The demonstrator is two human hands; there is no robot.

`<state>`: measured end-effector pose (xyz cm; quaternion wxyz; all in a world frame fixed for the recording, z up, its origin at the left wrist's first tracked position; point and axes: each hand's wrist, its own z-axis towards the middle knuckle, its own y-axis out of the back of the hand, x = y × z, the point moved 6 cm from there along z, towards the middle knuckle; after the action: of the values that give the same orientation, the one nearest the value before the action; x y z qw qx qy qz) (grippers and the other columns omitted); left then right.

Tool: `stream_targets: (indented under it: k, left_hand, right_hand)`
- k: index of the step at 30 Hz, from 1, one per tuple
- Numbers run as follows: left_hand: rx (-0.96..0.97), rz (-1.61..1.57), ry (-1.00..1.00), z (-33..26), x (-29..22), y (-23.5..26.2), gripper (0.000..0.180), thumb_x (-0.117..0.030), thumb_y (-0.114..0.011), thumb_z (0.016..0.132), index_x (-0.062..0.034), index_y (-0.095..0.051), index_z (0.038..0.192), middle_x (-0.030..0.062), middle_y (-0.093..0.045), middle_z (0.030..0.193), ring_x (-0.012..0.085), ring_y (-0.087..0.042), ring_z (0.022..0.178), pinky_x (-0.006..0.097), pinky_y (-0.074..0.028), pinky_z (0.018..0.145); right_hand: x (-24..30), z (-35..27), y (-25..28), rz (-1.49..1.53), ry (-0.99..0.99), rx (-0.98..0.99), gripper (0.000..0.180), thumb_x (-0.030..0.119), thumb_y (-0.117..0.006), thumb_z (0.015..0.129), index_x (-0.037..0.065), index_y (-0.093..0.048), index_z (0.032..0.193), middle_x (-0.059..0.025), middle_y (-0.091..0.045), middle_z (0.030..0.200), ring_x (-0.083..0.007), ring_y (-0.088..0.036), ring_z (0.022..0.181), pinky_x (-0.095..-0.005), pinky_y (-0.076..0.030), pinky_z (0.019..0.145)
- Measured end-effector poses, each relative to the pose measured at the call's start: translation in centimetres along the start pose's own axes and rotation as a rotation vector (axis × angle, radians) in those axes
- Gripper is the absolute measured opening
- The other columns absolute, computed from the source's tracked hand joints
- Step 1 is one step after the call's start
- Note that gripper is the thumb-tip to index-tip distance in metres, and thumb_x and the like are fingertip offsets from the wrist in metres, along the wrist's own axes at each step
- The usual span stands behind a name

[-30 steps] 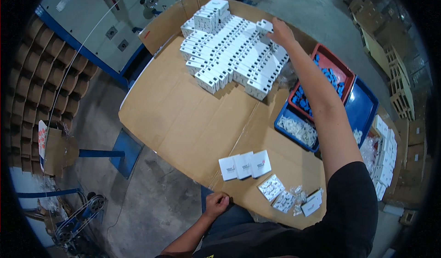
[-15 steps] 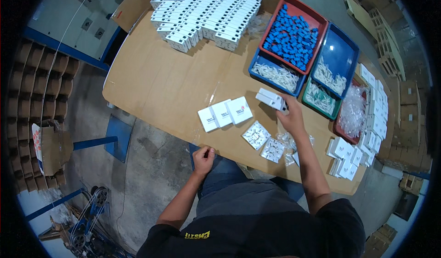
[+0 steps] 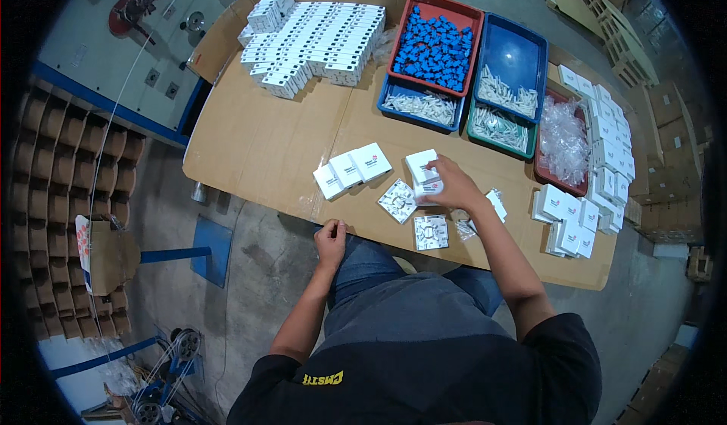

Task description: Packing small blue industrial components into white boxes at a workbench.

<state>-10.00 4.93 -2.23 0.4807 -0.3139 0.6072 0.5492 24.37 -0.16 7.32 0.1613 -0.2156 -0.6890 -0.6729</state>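
Observation:
My right hand (image 3: 454, 187) reaches over the table and grips a small white box (image 3: 429, 190), its fingers partly hiding it. Another white box (image 3: 421, 166) lies just beyond, against the first. To their left, several white boxes (image 3: 351, 169) form a slanted overlapping row. Closer to me are two square white moulded plates (image 3: 397, 201) (image 3: 432, 232), apart from each other. My left hand (image 3: 330, 243) rests at the table's near edge with fingers curled closed and nothing visible in them.
A large block of white boxes (image 3: 318, 42) stands at the far left. Far right are a red tray (image 3: 478, 32) of blue plugs, a blue tray (image 3: 511, 40) and a green tray (image 3: 503, 146) with white plugs, and a red tray (image 3: 547, 173) of clear bags. More white boxes (image 3: 568, 217) sit at the right.
My right hand has tipped the two boxes from their sides to printed faces up. The nearer plate has turned and sits apart from the other. My left hand stays at the edge; the view has shifted.

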Motion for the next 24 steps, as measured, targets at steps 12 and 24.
stream_targets:
  k: [12,24]
  left_hand:
    - [0.25,-0.33,0.353,1.3,-8.4,-6.5,0.04,-0.041,-0.049,0.106,-0.0042,-0.065,0.11,0.0012,-0.057,0.082,0.013,-0.059,0.074,0.027,-0.05,0.067]
    - [0.876,-0.881,0.998,-3.5,-14.8,-17.0,0.077,-0.075,-0.027,0.098,-0.0161,-0.045,0.145,0.0066,-0.061,0.128,0.0221,-0.062,0.118,0.039,-0.054,0.094]
  right_hand:
    - [-0.3,0.4,0.6,0.349,-0.161,-0.389,0.077,0.031,-0.082,0.071,0.009,-0.051,0.138,-0.0217,-0.063,0.116,-0.0406,-0.059,0.115,-0.0475,-0.051,0.095]
    - [5.5,-9.7,-0.7,0.434,0.119,-0.329,0.081,0.044,-0.076,0.085,0.003,-0.043,0.148,-0.0206,-0.049,0.137,-0.0381,-0.051,0.127,-0.0439,-0.043,0.106]
